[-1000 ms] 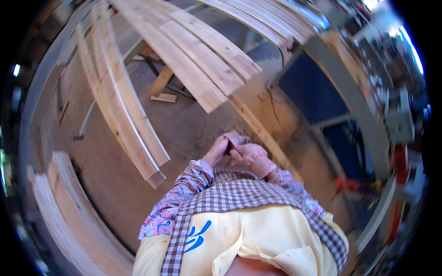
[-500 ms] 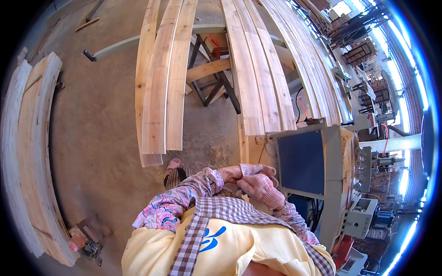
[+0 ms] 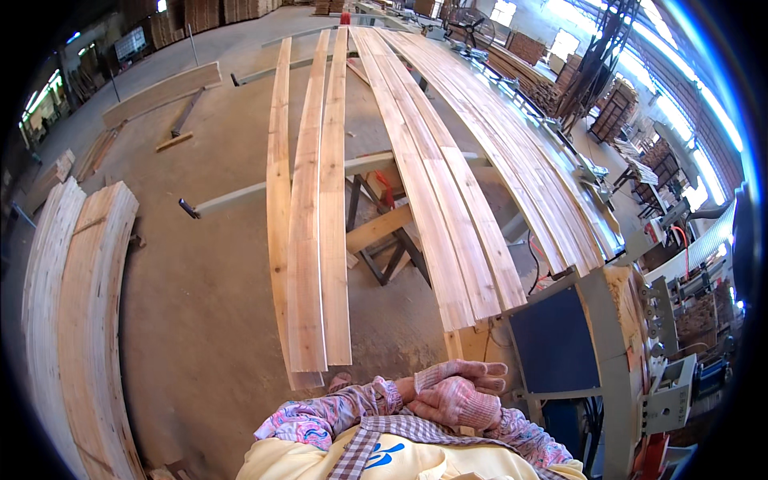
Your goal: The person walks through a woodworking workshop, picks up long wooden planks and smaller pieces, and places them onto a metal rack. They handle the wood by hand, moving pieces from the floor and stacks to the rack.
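Both my hands wear pinkish knit gloves and meet in front of my apron (image 3: pixel 424 430). My left hand (image 3: pixel 458 372) reaches across to the right, its fingers stretched out, a strip of bare wrist showing behind the glove. Against its underside lies my right hand (image 3: pixel 462 402), fingers curled in toward the left palm; whatever they grip is hidden. Beyond my hands, long pale wooden boards lie lengthwise on supports: three strips (image 3: pixel 308 304) at left, three more (image 3: pixel 444 264) in the middle, and several (image 3: pixel 520 176) at right. Neither hand touches them.
A stack of boards (image 3: pixel 84 320) lies at the left. Close on my right stands a machine with a blue panel (image 3: pixel 554 344). A dark metal stand (image 3: pixel 392 260) and a pale crossbar (image 3: pixel 232 198) show beneath the boards. Timber stacks (image 3: pixel 200 16) stand far back.
The view has tilted up, so the boards' far ends and the hall show, and everything sits lower in the picture. My hands stay together, the right one still against the left.
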Motion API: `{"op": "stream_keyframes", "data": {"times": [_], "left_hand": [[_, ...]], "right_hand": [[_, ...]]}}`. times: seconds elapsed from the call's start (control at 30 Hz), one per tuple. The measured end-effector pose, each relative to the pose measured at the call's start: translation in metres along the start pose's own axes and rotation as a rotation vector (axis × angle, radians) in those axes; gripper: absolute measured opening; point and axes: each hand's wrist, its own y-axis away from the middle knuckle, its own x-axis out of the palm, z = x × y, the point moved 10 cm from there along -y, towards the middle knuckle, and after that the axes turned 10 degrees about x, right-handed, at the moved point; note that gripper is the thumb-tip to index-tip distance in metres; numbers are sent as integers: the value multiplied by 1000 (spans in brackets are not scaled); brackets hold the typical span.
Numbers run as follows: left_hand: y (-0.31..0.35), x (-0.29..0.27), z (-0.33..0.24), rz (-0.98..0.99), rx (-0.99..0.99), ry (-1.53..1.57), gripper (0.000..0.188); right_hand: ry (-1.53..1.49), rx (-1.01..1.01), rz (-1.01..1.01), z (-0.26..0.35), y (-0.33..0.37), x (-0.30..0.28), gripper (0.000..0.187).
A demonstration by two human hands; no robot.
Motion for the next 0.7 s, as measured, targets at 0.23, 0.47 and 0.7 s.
{"op": "stream_keyframes", "data": {"times": [0.23,0.47,0.7], "left_hand": [[1,15,-56,-166,248,-158,56],[40,5,-73,-442,322,-606,53],[165,-6,-130,-994,991,-1203,40]], "right_hand": [[228,-162,28,49,-9,-21,36],[185,-495,-14,82,1,-17,30],[128,-640,73,74,-19,47,34]]}}
